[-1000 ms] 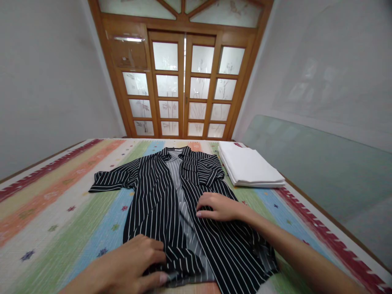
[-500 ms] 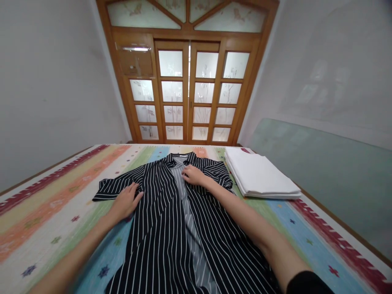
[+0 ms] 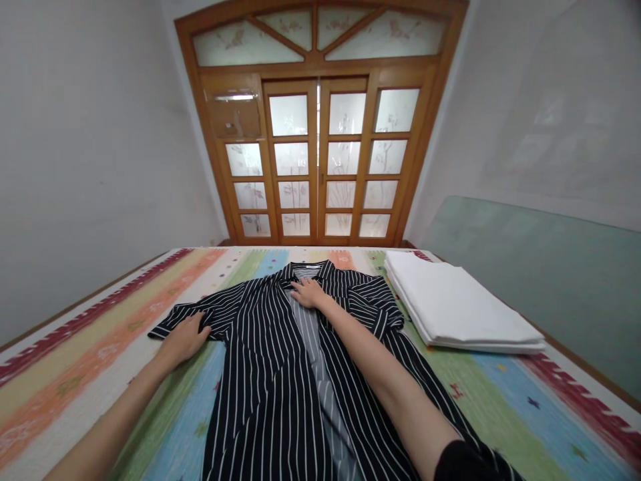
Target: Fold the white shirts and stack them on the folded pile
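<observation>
A black shirt with white stripes (image 3: 260, 381) lies spread face up, its collar at the far end and its front parted, so the greyish inside shows down the middle. My left hand (image 3: 184, 341) rests on the short sleeve at the left, thumb apart from the fingers. My right hand (image 3: 307, 292) lies palm down just below the collar, over the parted front, with its fingers stretched out. The sleeve on the right side is bunched in folds. What lies under my palms is hidden.
The shirt lies on a colourful striped cover (image 3: 115, 327). A folded stack of white cloth (image 3: 455, 300) sits to its right. A pale green panel (image 3: 541, 267) stands along the right wall. Wooden doors with glass panes (image 3: 320, 160) close off the far end.
My left hand has slid outward from the shirt's side onto the left sleeve. My right hand stays near the collar, its fingers now flatter. The view has shifted slightly.
</observation>
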Demonstrator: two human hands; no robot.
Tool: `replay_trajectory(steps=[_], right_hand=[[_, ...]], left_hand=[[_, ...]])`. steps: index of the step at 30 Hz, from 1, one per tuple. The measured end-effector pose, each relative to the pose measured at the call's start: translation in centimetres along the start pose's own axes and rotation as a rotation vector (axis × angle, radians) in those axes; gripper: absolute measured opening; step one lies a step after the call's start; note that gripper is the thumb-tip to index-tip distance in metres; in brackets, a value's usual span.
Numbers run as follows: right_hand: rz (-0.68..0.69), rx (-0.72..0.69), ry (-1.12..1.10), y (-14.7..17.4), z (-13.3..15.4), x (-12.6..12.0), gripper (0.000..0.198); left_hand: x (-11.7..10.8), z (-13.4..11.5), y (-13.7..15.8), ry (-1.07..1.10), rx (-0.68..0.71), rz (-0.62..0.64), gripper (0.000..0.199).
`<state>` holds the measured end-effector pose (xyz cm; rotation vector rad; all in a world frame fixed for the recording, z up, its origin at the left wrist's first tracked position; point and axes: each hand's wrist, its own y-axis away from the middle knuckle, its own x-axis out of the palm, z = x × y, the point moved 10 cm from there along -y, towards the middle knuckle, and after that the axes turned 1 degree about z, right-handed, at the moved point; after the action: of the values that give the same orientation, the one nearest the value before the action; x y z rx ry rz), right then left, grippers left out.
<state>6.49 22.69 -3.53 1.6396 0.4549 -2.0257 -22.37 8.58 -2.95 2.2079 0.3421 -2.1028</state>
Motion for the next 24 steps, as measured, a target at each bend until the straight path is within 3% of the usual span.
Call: replay_trajectory(steps=[6, 11, 16, 21, 24], right_hand=[[-0.055, 0.009, -0.017, -1.1, 0.0, -0.2, 0.055], [-0.163, 0.031, 0.001, -0.9, -1.8, -2.2, 0.054], [-0.21, 0.102, 0.067, -0.6, -4.2, -4.2, 0.048], [-0.099, 0.077, 0.179, -1.0, -5.0, -3.4, 0.048], [-0.109, 0.107, 0.19, -0.9, -6.0, -3.7, 0.052]], left_hand=[[-0.7, 2.9, 0.5, -0.012, -0.083, 0.051, 0.064], [-1.4, 6.3, 1.4, -0.033, -0.23, 0.012, 0.074], [-0.2, 8.0, 1.0, -0.095, -0.192, 0.034, 0.068], [0.7, 9.4, -0.9, -0.027, -0.163, 0.062, 0.065], [0.2, 9.7, -2.1, -0.037, -0.144, 0.067, 0.062]])
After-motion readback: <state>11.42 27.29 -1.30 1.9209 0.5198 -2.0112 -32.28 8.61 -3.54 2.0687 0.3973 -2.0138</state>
